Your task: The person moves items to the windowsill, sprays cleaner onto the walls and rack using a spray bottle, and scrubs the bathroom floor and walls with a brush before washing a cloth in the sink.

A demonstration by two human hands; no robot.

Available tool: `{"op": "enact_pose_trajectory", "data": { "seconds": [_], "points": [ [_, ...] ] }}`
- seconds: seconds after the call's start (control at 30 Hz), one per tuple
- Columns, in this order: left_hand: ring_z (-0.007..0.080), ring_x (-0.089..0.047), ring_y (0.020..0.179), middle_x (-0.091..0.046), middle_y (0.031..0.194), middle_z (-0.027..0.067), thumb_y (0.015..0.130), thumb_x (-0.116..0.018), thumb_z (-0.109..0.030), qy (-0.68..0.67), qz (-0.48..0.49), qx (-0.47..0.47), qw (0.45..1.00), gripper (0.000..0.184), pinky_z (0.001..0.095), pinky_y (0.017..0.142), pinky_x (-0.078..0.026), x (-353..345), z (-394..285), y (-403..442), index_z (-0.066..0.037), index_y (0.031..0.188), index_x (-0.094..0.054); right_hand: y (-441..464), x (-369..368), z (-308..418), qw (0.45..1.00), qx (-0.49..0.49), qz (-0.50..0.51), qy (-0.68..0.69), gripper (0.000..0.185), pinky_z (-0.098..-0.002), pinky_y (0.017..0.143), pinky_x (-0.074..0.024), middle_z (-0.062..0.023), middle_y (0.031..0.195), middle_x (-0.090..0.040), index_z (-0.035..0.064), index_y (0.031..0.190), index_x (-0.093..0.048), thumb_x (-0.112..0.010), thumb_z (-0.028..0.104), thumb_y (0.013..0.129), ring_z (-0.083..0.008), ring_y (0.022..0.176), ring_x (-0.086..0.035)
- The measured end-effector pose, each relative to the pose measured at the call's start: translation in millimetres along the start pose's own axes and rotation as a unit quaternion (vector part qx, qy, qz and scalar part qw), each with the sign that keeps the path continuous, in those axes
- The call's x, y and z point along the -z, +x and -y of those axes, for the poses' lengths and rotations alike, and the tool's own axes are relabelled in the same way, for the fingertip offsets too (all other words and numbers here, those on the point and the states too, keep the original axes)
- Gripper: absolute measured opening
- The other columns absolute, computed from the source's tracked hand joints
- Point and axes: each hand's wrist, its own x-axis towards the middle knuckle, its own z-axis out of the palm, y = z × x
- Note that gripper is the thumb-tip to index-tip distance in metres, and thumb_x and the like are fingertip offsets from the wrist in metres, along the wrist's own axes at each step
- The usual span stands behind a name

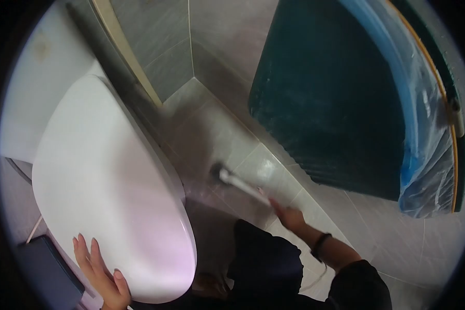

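Note:
My right hand (290, 217) is wrapped round the white handle of a scrub brush (245, 189), a dark band on its wrist. The brush slants down to the left, and its dark head touches or sits just above the grey floor tiles (201, 124); its bristles are too blurred to make out. On the left stands a toilet with its white lid (106, 175) down. My left hand (101, 274) rests with fingers spread on the near left edge of that lid.
A dark green padded-looking panel (330, 98) with a blue and clear plastic sheet (423, 170) along its edge takes up the upper right. Tiled walls meet in a corner behind the toilet. At lower left lies a dark flat box-like object (49, 271).

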Motion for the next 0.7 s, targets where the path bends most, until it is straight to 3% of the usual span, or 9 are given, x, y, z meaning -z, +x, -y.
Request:
{"op": "enact_pose_trajectory", "data": {
  "seconds": [0.13, 0.23, 0.33, 0.4, 0.43, 0.5, 0.57, 0.67, 0.7],
  "points": [
    [0.0453, -0.019, 0.142, -0.021, 0.152, 0.0286, 0.098, -0.035, -0.035, 0.014, 0.005, -0.006, 1.000, 0.061, 0.0545, 0.113, -0.019, -3.0, 5.2, -2.3, 0.004, 0.145, -0.032, 104.2, 48.5, 34.7, 0.980, -0.107, -0.140, 0.097, 0.053, -0.0525, 0.073, -0.0497, -0.0208, 0.090, -0.067, 0.0368, 0.148, -0.024, -0.043, 0.034, 0.098, -0.0399, 0.081, -0.066],
    [0.0452, -0.020, 0.142, -0.021, 0.152, 0.0285, 0.098, -0.034, -0.036, 0.029, 0.009, -0.008, 1.000, 0.061, 0.0548, 0.113, -0.019, -2.5, 6.8, -4.5, 0.003, 0.145, -0.032, 74.3, 52.6, 16.8, 0.978, -0.164, -0.090, 0.095, 0.053, -0.0530, 0.075, -0.0492, -0.0207, 0.094, -0.068, 0.0364, 0.148, -0.024, -0.042, 0.036, 0.098, -0.0403, 0.083, -0.066],
    [0.0450, -0.020, 0.142, -0.022, 0.152, 0.0279, 0.098, -0.034, -0.037, 0.064, 0.016, -0.001, 0.998, 0.061, 0.0549, 0.113, -0.020, -0.1, 11.4, -5.3, 0.003, 0.145, -0.033, -47.4, -46.5, -70.1, 0.956, -0.280, -0.053, 0.075, 0.056, -0.0514, 0.077, -0.0502, -0.0200, 0.095, -0.068, 0.0200, 0.146, -0.031, -0.044, 0.044, 0.097, -0.0396, 0.088, -0.066],
    [0.0447, -0.020, 0.142, -0.022, 0.152, 0.0273, 0.098, -0.033, -0.037, 0.060, 0.011, -0.007, 0.998, 0.061, 0.0548, 0.113, -0.020, -3.1, 13.2, -4.2, 0.003, 0.145, -0.033, -162.2, -106.1, -130.5, 0.946, -0.324, -0.005, 0.024, 0.058, -0.0493, 0.078, -0.0509, -0.0168, 0.097, -0.069, 0.0097, 0.143, -0.035, -0.047, 0.042, 0.097, -0.0365, 0.091, -0.067],
    [0.0442, -0.020, 0.142, -0.022, 0.152, 0.0269, 0.098, -0.033, -0.037, 0.046, 0.001, -0.004, 0.999, 0.061, 0.0548, 0.113, -0.020, -5.0, 16.5, -5.7, 0.003, 0.145, -0.033, -196.2, -104.5, -132.6, 0.900, -0.431, 0.043, 0.045, 0.052, -0.0483, 0.078, -0.0510, -0.0167, 0.097, -0.069, 0.0087, 0.139, -0.039, -0.046, 0.039, 0.097, -0.0359, 0.091, -0.067],
    [0.0433, -0.020, 0.143, -0.022, 0.152, 0.0262, 0.098, -0.033, -0.038, 0.021, -0.005, -0.009, 1.000, 0.061, 0.0546, 0.113, -0.020, -7.6, 18.7, -6.6, 0.002, 0.145, -0.033, -225.2, -95.3, -128.6, 0.892, -0.447, 0.072, 0.011, 0.046, -0.0480, 0.079, -0.0509, -0.0172, 0.099, -0.069, 0.0078, 0.132, -0.043, -0.046, 0.039, 0.098, -0.0360, 0.092, -0.067],
    [0.0423, -0.020, 0.143, -0.021, 0.153, 0.0255, 0.099, -0.032, -0.038, 0.040, 0.012, 0.002, 0.999, 0.061, 0.0542, 0.113, -0.020, -6.0, 18.1, -8.6, 0.002, 0.145, -0.032, -175.4, -66.5, -104.5, 0.904, -0.424, 0.040, 0.037, 0.041, -0.0495, 0.080, -0.0506, -0.0184, 0.100, -0.068, 0.0105, 0.129, -0.046, -0.046, 0.036, 0.098, -0.0369, 0.094, -0.066],
    [0.0416, -0.020, 0.143, -0.020, 0.154, 0.0248, 0.099, -0.031, -0.037, 0.031, 0.008, -0.001, 0.999, 0.061, 0.0535, 0.114, -0.020, -4.7, 14.0, -5.9, 0.002, 0.146, -0.031, -26.1, -26.9, -51.0, 0.954, -0.283, -0.064, 0.072, 0.046, -0.0491, 0.082, -0.0497, -0.0193, 0.102, -0.067, 0.0105, 0.128, -0.053, -0.043, 0.043, 0.098, -0.0378, 0.098, -0.064],
    [0.0415, -0.020, 0.143, -0.020, 0.154, 0.0247, 0.099, -0.031, -0.037, 0.024, 0.003, -0.004, 1.000, 0.061, 0.0532, 0.114, -0.020, -5.3, 13.4, -7.3, 0.002, 0.146, -0.031, 29.2, -25.4, -35.0, 0.968, -0.189, -0.141, 0.080, 0.050, -0.0518, 0.078, -0.0496, -0.0238, 0.095, -0.067, 0.0083, 0.130, -0.049, -0.040, 0.045, 0.098, -0.0420, 0.091, -0.065]
  ]
}}
